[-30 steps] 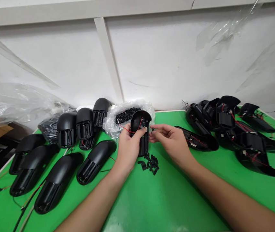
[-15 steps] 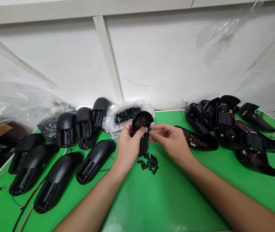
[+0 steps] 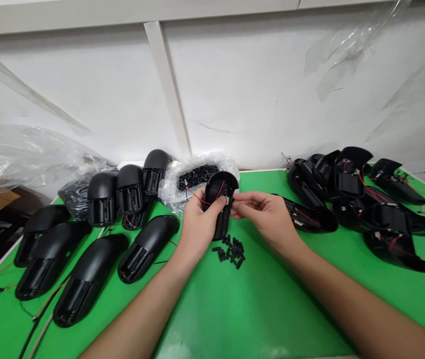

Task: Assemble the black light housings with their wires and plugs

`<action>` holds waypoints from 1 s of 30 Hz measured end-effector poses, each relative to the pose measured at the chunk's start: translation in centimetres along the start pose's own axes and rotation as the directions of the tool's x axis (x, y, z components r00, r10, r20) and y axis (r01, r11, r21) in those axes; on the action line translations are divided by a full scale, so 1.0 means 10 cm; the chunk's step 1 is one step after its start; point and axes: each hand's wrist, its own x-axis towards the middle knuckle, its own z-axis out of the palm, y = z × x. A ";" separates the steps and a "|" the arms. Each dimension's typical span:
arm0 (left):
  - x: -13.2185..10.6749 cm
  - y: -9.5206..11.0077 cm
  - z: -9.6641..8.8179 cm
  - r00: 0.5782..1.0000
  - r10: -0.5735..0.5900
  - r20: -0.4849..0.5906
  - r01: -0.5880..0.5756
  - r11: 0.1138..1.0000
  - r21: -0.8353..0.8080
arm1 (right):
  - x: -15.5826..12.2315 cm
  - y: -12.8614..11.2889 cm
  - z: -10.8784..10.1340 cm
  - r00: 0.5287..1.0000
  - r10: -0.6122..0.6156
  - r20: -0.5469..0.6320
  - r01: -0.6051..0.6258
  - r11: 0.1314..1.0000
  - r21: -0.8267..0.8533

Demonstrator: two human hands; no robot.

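My left hand [image 3: 198, 225] is wrapped around a black plastic shell [image 3: 220, 195] with red wires inside, held upright over the green table [image 3: 234, 309]. My right hand [image 3: 262, 213] pinches its fingertips together at the shell's right edge, on a tiny black part too small to make out. Just below both hands lies a small heap of black clips [image 3: 230, 249].
Several black shells [image 3: 88, 239] lie in rows at the left. A pile of wired open shells [image 3: 357, 199] fills the right. A clear bag of small black parts [image 3: 193, 177] sits behind the hands by the white wall. More plastic sheeting [image 3: 18, 157] is far left.
My right hand's fingertips have moved left, from a small gap onto the shell's right edge. The shell has tilted slightly right in my left hand.
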 end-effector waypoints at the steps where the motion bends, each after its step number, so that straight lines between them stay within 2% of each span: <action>1: 0.00 0.01 0.00 1.000 -0.002 0.007 0.002 1.000 0.012 | 0.00 0.00 0.00 1.000 -0.006 0.005 0.006 1.000 -0.004; 7: -0.02 0.04 -0.02 1.000 0.016 0.017 -0.017 0.995 0.101 | 0.01 0.00 -0.02 0.997 -0.046 0.060 0.049 0.997 -0.056; 11: -0.02 0.04 -0.02 0.998 0.032 0.053 -0.038 0.991 0.125 | -0.01 0.04 -0.05 0.985 -0.132 0.108 0.140 0.988 -0.072; 15: -0.01 0.04 -0.03 0.997 0.034 0.062 -0.045 0.983 0.179 | -0.03 0.07 -0.06 0.972 -0.190 0.140 0.212 0.963 -0.165; 18: -0.02 0.06 -0.04 0.996 -0.027 0.083 0.019 0.996 0.088 | -0.02 0.03 -0.08 0.957 -0.218 0.193 0.247 0.958 -0.144; 20: -0.03 0.10 -0.05 0.986 -0.121 0.118 0.126 0.992 -0.030 | -0.01 0.00 -0.09 0.943 -0.221 0.251 0.250 0.964 -0.090; 24: -0.05 0.23 -0.10 0.909 -0.344 0.237 0.385 0.909 -0.160 | 0.03 -0.02 -0.15 0.908 -0.262 0.327 0.283 0.959 -0.017; 27: -0.08 0.32 -0.15 0.818 -0.457 0.351 0.529 0.836 -0.144 | 0.03 0.00 -0.18 0.890 -0.324 0.321 0.365 0.928 -0.074; 30: -0.10 0.33 -0.18 0.731 -0.514 0.450 0.612 0.784 -0.100 | -0.01 0.02 -0.17 0.839 -0.315 0.444 0.353 0.936 -0.003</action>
